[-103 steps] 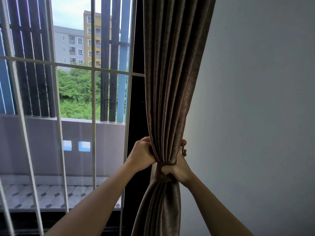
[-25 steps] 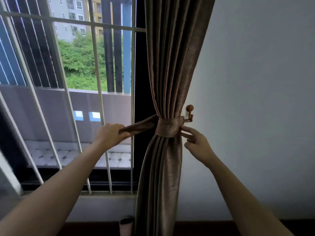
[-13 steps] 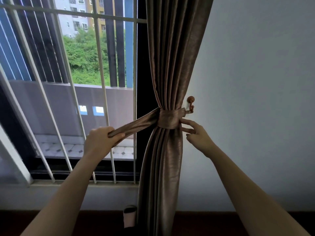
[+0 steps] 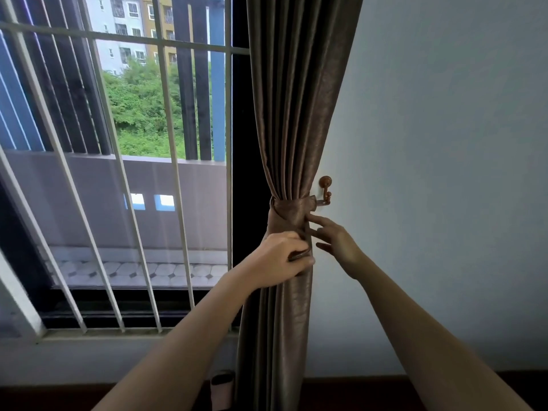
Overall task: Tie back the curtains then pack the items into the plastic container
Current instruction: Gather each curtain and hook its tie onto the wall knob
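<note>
A brown curtain (image 4: 299,99) hangs gathered at the right edge of the window. A matching fabric tieback (image 4: 292,206) is wrapped around it at mid height and runs to a small brown wall hook (image 4: 325,191). My left hand (image 4: 284,256) is pressed against the curtain's front just below the band, fingers closed on the loose end of the tieback. My right hand (image 4: 335,241) is at the curtain's right edge with fingers spread, its fingertips touching the fabric under the band.
White window bars (image 4: 124,179) and a dark window frame (image 4: 241,143) are to the left of the curtain. A plain wall (image 4: 444,173) fills the right. A small pale cylinder with a dark top (image 4: 221,388) stands on the floor by the curtain's foot.
My left hand has brought the tieback's loose end from out at the left in against the curtain's front. My right hand stays by the band.
</note>
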Available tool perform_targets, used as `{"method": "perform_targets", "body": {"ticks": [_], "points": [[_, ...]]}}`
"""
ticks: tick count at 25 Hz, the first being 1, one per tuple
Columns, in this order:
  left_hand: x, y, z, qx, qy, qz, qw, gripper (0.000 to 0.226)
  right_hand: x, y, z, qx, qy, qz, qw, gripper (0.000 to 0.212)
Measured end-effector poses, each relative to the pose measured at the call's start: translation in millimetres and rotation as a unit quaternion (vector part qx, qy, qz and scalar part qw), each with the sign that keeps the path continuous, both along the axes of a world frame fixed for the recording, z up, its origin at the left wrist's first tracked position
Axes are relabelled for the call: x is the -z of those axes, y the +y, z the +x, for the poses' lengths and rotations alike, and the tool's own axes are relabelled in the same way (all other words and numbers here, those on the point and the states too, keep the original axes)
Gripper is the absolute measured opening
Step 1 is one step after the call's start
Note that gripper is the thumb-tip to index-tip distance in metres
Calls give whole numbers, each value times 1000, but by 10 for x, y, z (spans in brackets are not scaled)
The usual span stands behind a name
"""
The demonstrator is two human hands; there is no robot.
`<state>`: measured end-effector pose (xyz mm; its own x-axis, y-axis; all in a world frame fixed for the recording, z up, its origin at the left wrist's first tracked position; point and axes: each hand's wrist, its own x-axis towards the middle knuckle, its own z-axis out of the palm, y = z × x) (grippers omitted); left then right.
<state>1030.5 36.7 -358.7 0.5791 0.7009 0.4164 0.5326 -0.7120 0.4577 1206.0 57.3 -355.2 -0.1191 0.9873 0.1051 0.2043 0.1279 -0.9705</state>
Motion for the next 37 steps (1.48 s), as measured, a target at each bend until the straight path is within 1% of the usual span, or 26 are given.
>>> {"method": "perform_targets", "body": {"ticks": [3, 6, 8, 10, 12, 14, 15, 16, 17, 18, 19, 21, 22, 23, 24, 26, 28, 32, 34, 37], "points": [[-74, 138, 159, -19, -46, -26, 998, 26, 82, 41, 98, -10, 44, 2, 999, 41], [-94, 215, 216, -55, -115, -60, 990, 25, 175, 84, 146, -23, 142, -5, 990, 42], [-76, 235, 261, -76, -123, -69, 987, 22, 169, 102, 131, -32, 196, -23, 980, 46], [-46, 276, 298, -98, -133, -73, 983, 20, 174, 131, 130, -35, 177, -22, 983, 43], [-25, 299, 291, -116, -166, -110, 973, 19, 210, 138, 120, -38, 163, -16, 986, 38], [-39, 317, 288, -110, -228, -191, 948, 23, 237, 130, 128, -47, 177, -12, 983, 42], [-42, 331, 281, -98, -271, -234, 928, 26, 249, 125, 137, -47, 159, -5, 986, 47], [-38, 350, 264, -92, -297, -255, 915, 28, 250, 121, 136, -44, 125, 5, 991, 53], [-36, 366, 244, -91, -296, -251, 917, 30, 257, 123, 140, -43, 94, 18, 994, 60], [-32, 376, 228, -100, -266, -224, 932, 32, 261, 133, 138, -43, 79, 33, 995, 60], [-23, 384, 218, -113, -232, -190, 947, 34, 274, 156, 150, -37, 68, 47, 996, 53], [-2, 401, 223, -134, -202, -125, 962, 34, 268, 206, 199, 13, 74, 68, 995, 25], [15, 407, 232, -143, -201, -102, 964, 31, 261, 234, 242, 49, 100, 68, 992, 14], [30, 419, 245, -152, -204, -83, 964, 29, 258, 266, 288, 83, 134, 60, 986, 9], [47, 437, 255, -159, -208, -69, 963, 28, 260, 306, 321, 112, 169, 49, 978, 10], [57, 469, 246, -166, -215, -53, 961, 25, 265, 400, 330, 144, 232, 38, 961, 19], [52, 497, 210, -163, -221, -48, 960, 23, 250, 529, 270, 166, 261, 37, 950, 25], [62, 536, 128, -138, -215, -62, 965, 24, 131, 718, 127, 209, 332, 24, 920, 25], [70, 553, 112, -127, -215, -66, 966, 25, 129, 767, 78, 240, 307, 57, 919, 23], [85, 570, 98, -112, -223, -66, 966, 26, 170, 821, 28, 295, 208, 102, 927, 22]]}}
